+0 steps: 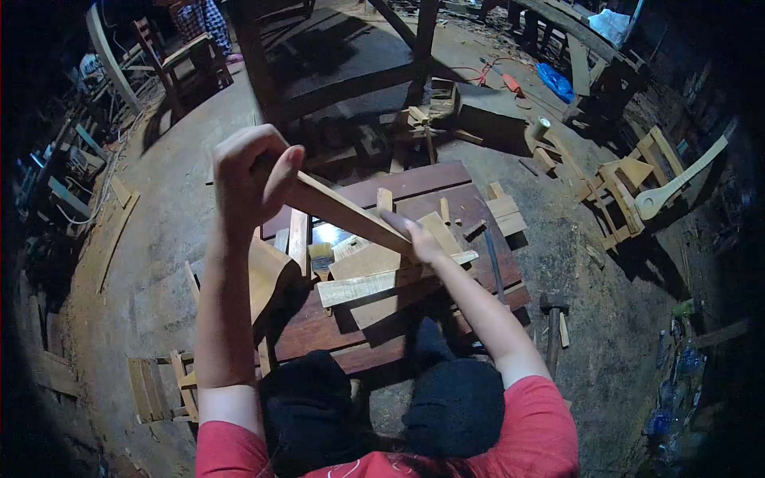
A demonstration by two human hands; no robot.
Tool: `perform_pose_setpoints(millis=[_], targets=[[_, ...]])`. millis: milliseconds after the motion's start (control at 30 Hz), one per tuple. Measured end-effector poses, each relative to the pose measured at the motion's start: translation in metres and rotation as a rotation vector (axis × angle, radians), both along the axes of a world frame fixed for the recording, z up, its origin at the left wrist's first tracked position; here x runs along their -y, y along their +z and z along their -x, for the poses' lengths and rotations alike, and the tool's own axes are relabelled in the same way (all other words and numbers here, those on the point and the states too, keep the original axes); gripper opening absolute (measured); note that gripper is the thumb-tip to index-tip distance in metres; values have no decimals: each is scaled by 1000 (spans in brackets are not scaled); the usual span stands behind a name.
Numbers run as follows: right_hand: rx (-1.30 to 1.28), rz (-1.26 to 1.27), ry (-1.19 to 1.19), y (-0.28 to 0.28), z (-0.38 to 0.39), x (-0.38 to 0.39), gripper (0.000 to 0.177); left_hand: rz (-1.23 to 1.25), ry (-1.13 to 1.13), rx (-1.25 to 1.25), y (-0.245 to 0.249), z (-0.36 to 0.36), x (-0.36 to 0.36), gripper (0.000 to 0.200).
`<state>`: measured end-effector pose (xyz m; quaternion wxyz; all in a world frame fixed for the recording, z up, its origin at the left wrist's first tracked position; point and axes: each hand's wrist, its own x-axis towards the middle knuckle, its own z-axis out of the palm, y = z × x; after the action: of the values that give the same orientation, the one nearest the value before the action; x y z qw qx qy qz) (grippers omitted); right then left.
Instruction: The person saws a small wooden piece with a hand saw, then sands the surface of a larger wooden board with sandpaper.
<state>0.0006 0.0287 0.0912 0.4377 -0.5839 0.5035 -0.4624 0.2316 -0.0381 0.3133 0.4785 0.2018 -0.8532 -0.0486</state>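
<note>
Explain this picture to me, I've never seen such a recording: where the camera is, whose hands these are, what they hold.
No machine here: one camera, worn on a person's head, looks down at their own bare hands. The left hand is raised, closed around the top of a long wooden slat. The right hand lies on its lower end. Beneath is a dark red wooden board with pale wood offcuts on it. A hammer lies on the floor at the right.

A low dark-red table at frame centre, standing on a dirt floor, carries pale wood offcuts, small blocks at its right edge and a thin dark rod.
</note>
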Motion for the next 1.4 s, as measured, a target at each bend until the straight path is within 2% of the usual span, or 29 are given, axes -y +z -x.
perform_pose_setpoints(millis=[67, 100, 167, 200, 267, 300, 367, 467, 533, 567, 600, 633, 700, 800, 833, 900, 967, 1000, 1067, 1133, 1233, 1267, 1333, 1400], targets=[[57, -183, -89, -34, 20, -8, 48, -79, -28, -23, -4, -6, 5, 39], [53, -189, -87, -25, 16, -7, 48, -84, -25, -27, -5, -6, 6, 39], [47, -105, -48, 18, -8, -7, 48, -73, -86, -20, -2, -2, 6, 40], [129, 21, 34, 34, -17, -2, 48, -103, -113, -23, 1, 0, 4, 41], [160, 158, 73, 99, -41, -11, 47, -118, -111, -13, 4, 2, 3, 41], [158, 147, 76, 114, -47, -13, 47, -126, -111, 8, 5, 3, 3, 42], [215, 389, 199, 130, -56, -12, 48, -122, -124, 14, 6, 4, 1, 41], [342, 270, 180, 83, -38, -14, 48, -112, -101, 24, 5, 3, -3, 40], [207, -14, -68, 42, -19, -23, 48, -123, -85, 28, 4, 0, -3, 39], [145, -62, -88, 13, -4, -22, 48, -126, -84, 31, 4, -1, -3, 39], [83, -110, -111, 8, -1, -23, 48, -113, -90, 32, 4, -2, -2, 39], [84, -111, -116, 2, 0, -22, 48, -97, -98, 30, 4, -1, -1, 38], [-95, -105, -140, 3, -3, -15, 48, -103, -87, 16, 3, 1, 1, 38], [57, 211, -35, 66, -35, -6, 49, -142, -65, -4, 0, 0, 6, 39], [60, 211, -28, 87, -43, -8, 49, -166, -65, -2, 1, -2, 8, 39], [246, 364, 122, 113, -55, -11, 50, -179, -70, -9, 1, -2, 7, 39], [318, 359, 133, 89, -50, -11, 50, -231, -32, -17, 0, -5, 5, 38], [381, 347, 145, 69, -44, -10, 50, -160, -50, -10, -1, -6, 8, 36], [108, 267, 2, 12, -16, -10, 49, -130, -15, 23, -2, -11, 9, 34], [-133, -68, -222, -16, 6, -31, 48, -115, -21, 16, -3, -11, 7, 34], [-259, -53, -92, -30, 24, -21, 46, -137, -26, -19, 0, -5, 7, 35], [-34, -36, -94, -36, 18, -13, 45, -108, -29, -22, 0, -3, 7, 35], [26, 317, 57, 24, -13, -2, 46, -85, -20, -20, 0, 0, 5, 36], [109, 359, 60, 81, -42, -11, 47, -94, 1, -24, -1, 0, 7, 35]])
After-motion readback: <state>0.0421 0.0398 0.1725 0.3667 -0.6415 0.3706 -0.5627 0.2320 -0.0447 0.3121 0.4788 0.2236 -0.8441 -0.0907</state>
